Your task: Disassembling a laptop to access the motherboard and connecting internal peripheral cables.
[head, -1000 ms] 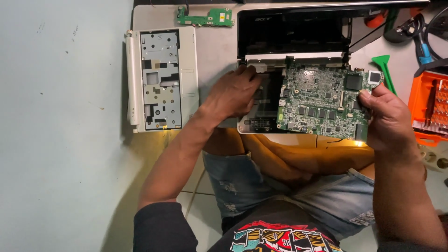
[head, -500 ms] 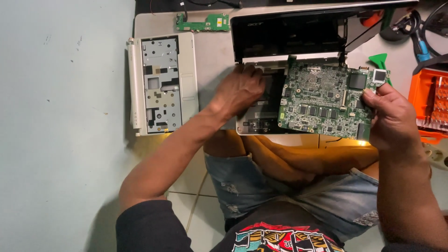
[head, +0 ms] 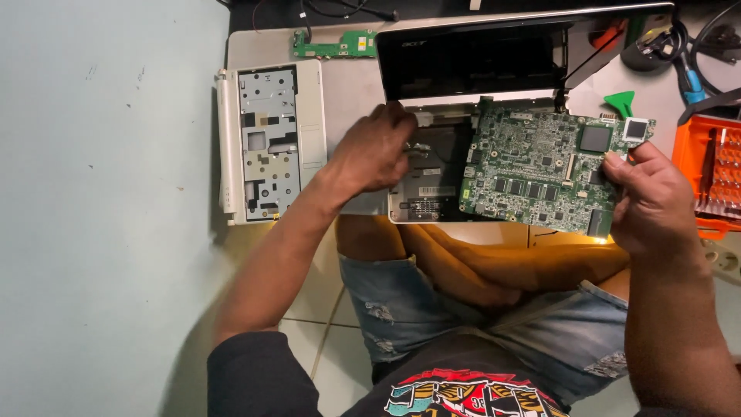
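A small opened laptop [head: 432, 193] lies on a low table, its dark screen [head: 471, 66] tilted up at the back. My right hand [head: 652, 205] grips the right edge of a green motherboard [head: 540, 166] and holds it lifted over the laptop's base. My left hand [head: 374, 150] rests on the left part of the open base, fingers curled down at the hinge corner; whether it holds anything there is hidden.
A white keyboard-bezel cover [head: 266, 143] lies face down at the left. A small green circuit board [head: 332, 45] sits behind it. An orange parts tray [head: 714, 174], a green pry tool [head: 620, 102] and cables are at the right. My crossed legs are under the table edge.
The motherboard has shifted slightly right and up in my right hand, baring more of the base. My left hand stays at the base's left corner.
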